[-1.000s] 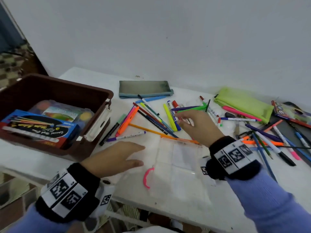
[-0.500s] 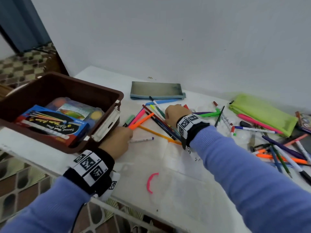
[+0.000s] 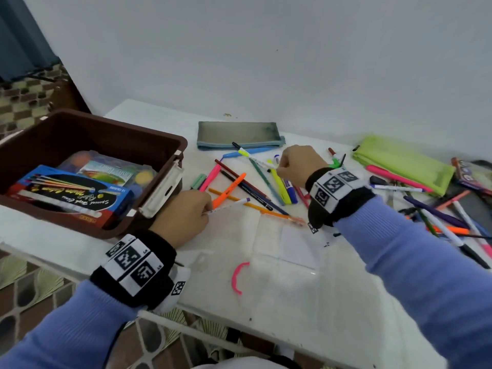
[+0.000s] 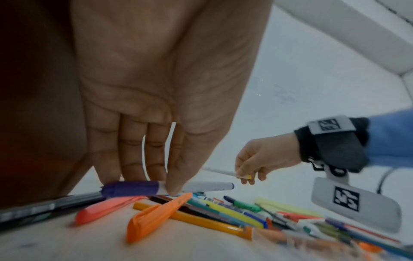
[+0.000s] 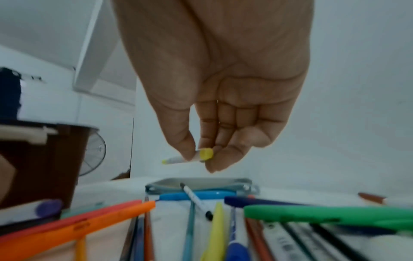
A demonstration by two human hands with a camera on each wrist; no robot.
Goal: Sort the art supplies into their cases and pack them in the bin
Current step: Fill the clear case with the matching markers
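My left hand (image 3: 203, 209) (image 4: 166, 187) pinches a white marker with a purple cap (image 3: 233, 205) (image 4: 134, 189), low over the table beside the brown bin (image 3: 170, 141). My right hand (image 3: 279, 165) (image 5: 198, 159) hovers over the middle pile of pens (image 3: 255, 182) and pinches a thin white marker with a yellow end (image 5: 178, 159) (image 4: 221, 172). A clear zip pouch (image 3: 285, 246) with a pink pull loop (image 3: 237, 278) lies flat in front of me. The bin holds a blue brush box (image 3: 74, 195) and a paint set (image 3: 106, 169).
A grey pouch (image 3: 239, 133) lies at the back against the wall, and a green pouch (image 3: 402, 163) at the right. Another heap of pens and markers (image 3: 442, 217) covers the right side. The table's front edge (image 3: 213, 334) is near my forearms.
Both hands left the clear pouch and reached forward into the pens. The left hand closed on the purple-capped marker and the right hand lifted the yellow-ended one.
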